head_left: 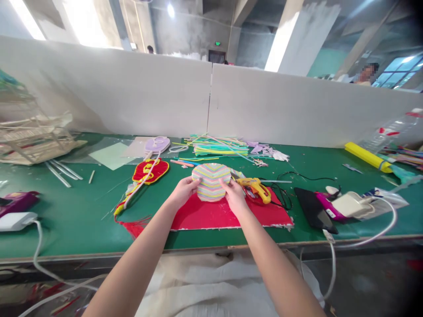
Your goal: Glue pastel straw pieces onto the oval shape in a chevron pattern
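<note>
Left hand and right hand pinch the disc between them, at opposite edges, above the board. Judged light, fairly stiff, bendable; rim holds suit, as squeezing may buckle it.

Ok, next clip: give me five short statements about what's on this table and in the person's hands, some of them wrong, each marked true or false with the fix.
1. The left grip and the right grip both hold the striped round piece. True.
2. The yellow glue gun lies left of both grips. False: the glue gun lies to their right.
3. A red board lies on the green table. True.
4. The red tassel lies at the table's far right end. False: the tassel lies left of the red board.
5. A bundle of thin strips lies between the striped round piece and the white partition. True.
</note>
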`<act>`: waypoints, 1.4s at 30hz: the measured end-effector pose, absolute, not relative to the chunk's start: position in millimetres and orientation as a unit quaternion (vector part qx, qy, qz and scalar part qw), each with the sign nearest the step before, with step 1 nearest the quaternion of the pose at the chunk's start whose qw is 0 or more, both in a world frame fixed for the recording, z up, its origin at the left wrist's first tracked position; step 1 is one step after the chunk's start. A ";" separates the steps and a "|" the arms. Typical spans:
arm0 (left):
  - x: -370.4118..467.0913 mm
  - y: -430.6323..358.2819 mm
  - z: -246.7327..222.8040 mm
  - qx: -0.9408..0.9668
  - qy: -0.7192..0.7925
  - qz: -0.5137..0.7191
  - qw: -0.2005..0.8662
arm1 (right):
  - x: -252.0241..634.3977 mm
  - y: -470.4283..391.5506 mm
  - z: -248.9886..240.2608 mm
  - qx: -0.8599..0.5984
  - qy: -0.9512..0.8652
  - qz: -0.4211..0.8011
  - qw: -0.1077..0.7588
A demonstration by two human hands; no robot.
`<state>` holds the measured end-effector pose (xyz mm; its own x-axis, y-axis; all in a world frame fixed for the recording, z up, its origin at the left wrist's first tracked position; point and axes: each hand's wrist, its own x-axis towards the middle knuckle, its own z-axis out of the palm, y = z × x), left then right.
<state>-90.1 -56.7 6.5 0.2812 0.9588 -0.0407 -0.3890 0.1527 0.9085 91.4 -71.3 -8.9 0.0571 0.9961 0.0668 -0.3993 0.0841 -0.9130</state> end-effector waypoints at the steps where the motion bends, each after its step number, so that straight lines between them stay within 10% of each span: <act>1: -91.0 -55.9 6.6 0.419 0.339 0.500 0.678 | 91.3 -72.0 -7.6 -0.369 -0.385 0.575 0.621; 42: -97.4 -57.0 21.7 0.323 0.302 0.523 0.729 | 89.0 -76.3 -4.4 -0.428 -0.372 0.594 0.572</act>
<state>-97.4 -57.0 21.7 0.2717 0.9570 -0.1019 -0.5672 0.2448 0.7864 89.0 -76.3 -4.4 0.0193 0.9964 -0.0830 -0.3605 -0.0705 -0.9301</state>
